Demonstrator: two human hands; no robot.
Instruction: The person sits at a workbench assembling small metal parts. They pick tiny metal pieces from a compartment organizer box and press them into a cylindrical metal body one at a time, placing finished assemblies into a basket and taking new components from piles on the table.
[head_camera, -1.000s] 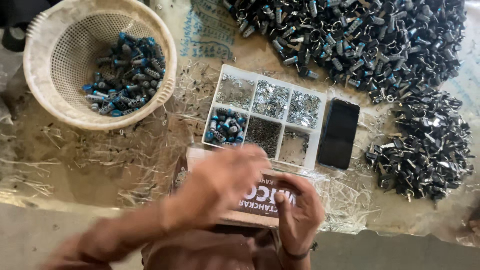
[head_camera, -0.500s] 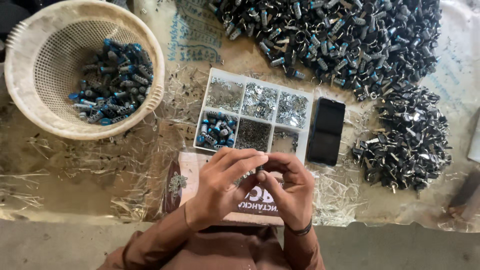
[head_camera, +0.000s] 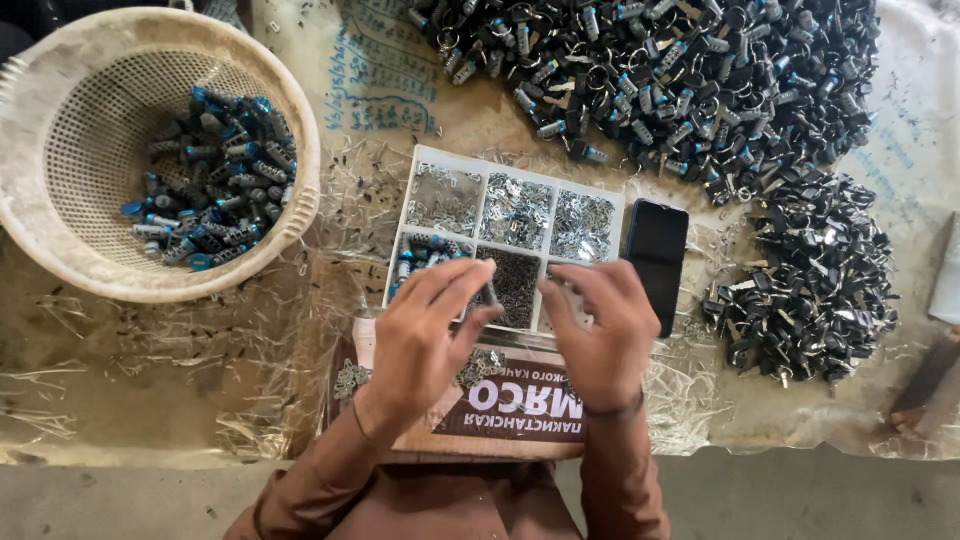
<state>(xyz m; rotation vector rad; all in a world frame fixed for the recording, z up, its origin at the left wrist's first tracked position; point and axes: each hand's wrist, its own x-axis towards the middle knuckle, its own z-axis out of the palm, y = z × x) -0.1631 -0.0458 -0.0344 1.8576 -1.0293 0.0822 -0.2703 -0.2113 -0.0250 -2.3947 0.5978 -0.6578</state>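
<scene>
Both hands work over the near edge of the tray (head_camera: 440, 160), a white box with 6 compartments of small metal parts. The left hand (head_camera: 425, 335) pinches a small dark part (head_camera: 490, 293) between thumb and fingertips. The right hand (head_camera: 600, 335) is curled beside it; whether it grasps anything cannot be told.

At 10 o'clock, the basket (head_camera: 60, 250) holds a modest heap of blue-tipped pieces (head_camera: 205, 180). At 1 o'clock lies the large pile (head_camera: 660, 80); at 3 o'clock, a smaller dark pile (head_camera: 810, 280).

Judgement: far more pieces lie in the piles than in the basket, so most of the work remains.

A black phone (head_camera: 657, 255) lies just right of the tray.
</scene>
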